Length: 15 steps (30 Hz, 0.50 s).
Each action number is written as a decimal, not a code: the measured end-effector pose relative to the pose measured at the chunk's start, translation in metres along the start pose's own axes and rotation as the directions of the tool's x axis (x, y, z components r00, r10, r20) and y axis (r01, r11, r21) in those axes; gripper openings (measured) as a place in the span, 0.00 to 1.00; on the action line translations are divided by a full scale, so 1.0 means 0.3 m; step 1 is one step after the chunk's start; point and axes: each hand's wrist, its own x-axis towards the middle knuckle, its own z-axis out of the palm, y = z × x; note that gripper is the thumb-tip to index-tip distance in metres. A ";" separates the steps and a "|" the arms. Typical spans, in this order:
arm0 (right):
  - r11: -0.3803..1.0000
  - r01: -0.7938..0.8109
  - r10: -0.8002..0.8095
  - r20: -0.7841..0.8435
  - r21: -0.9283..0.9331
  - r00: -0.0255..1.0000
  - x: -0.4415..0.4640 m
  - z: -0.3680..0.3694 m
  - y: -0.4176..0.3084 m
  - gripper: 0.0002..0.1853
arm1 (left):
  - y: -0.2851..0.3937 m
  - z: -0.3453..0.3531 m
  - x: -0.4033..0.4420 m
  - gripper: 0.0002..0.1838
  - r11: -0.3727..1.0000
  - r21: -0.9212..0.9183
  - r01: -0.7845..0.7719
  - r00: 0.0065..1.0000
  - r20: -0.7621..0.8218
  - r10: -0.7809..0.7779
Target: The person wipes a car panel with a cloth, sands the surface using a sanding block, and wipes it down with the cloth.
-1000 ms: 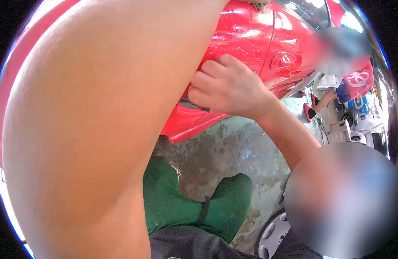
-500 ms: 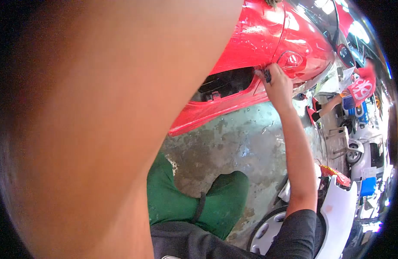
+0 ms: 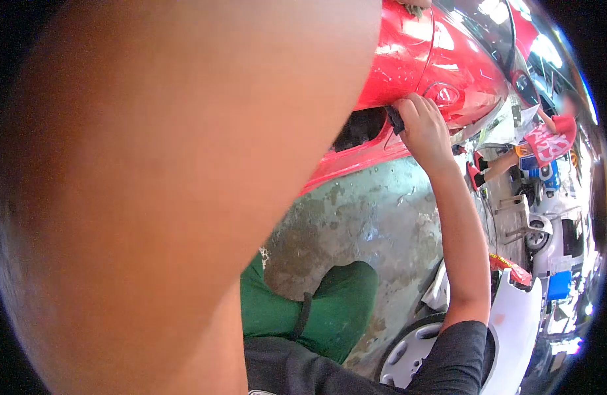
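Note:
My right hand is closed around a small black piece whose kind I cannot make out. It presses at the upper right corner of the dark opening in a red car bumper. My left forearm crosses very close to the camera and hides much of the bumper's left part. At the top edge, only a sliver of my left hand shows, with a greenish, rough pad or cloth under its fingers, against the red paint. Scratches and pale marks show on the bumper.
Below lies a wet, stained concrete floor. A wheel with a silver cover and a white body panel are at lower right. Farther right, a person in a red shirt holds paper near a white stand.
My left forearm has shifted right, covering more of the opening, and the greenish pad shows more. My right hand has turned slightly at the opening's corner, with more of the black piece visible.

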 end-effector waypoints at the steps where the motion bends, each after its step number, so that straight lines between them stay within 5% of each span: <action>1: 1.000 -0.003 0.003 0.007 -0.013 1.000 -0.015 0.014 0.011 0.14 | -0.006 0.002 0.003 0.31 1.000 0.001 -0.003 1.000 0.003 0.003; 7: 0.974 -0.227 0.227 0.097 -0.011 0.969 -0.082 0.061 0.007 0.14 | -0.001 -0.015 0.000 0.32 1.000 0.018 -0.007 0.999 0.045 0.007; 13: 0.994 0.001 0.000 0.016 -0.110 1.000 0.009 -0.025 -0.014 0.15 | 0.017 -0.015 -0.019 0.32 0.999 -0.029 0.019 1.000 0.021 -0.018; 15: 0.991 -0.124 0.124 0.000 -0.052 0.992 -0.037 0.021 0.002 0.14 | 0.014 -0.013 -0.017 0.31 0.999 -0.027 0.022 1.000 0.015 -0.022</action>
